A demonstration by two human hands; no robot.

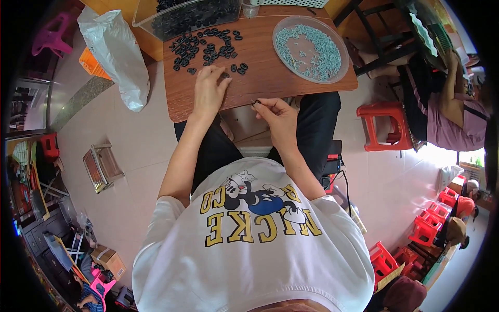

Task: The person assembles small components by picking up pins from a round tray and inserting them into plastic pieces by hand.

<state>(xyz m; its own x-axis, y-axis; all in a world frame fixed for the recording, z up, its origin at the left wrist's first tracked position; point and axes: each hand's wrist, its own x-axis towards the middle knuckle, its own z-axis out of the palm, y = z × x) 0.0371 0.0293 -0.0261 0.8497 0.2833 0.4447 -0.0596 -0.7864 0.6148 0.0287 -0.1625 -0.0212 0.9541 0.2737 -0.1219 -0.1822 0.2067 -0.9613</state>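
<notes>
On the brown table, my left hand rests with bent fingers. Its thumb and forefinger close around a small black oval piece on the tabletop. Two more such pieces lie just right of those fingertips. At the table's near edge my right hand pinches a tiny dark piece with a thin light tip; its exact kind is too small to tell. Beyond the left hand spreads a loose heap of black oval pieces. A round clear tray of small pale-blue screw-like pieces stands at right.
A clear bin full of black pieces stands at the far left, beside a small clear cup and a white perforated basket. A white sack is left of the table. A red stool and a seated person are at right.
</notes>
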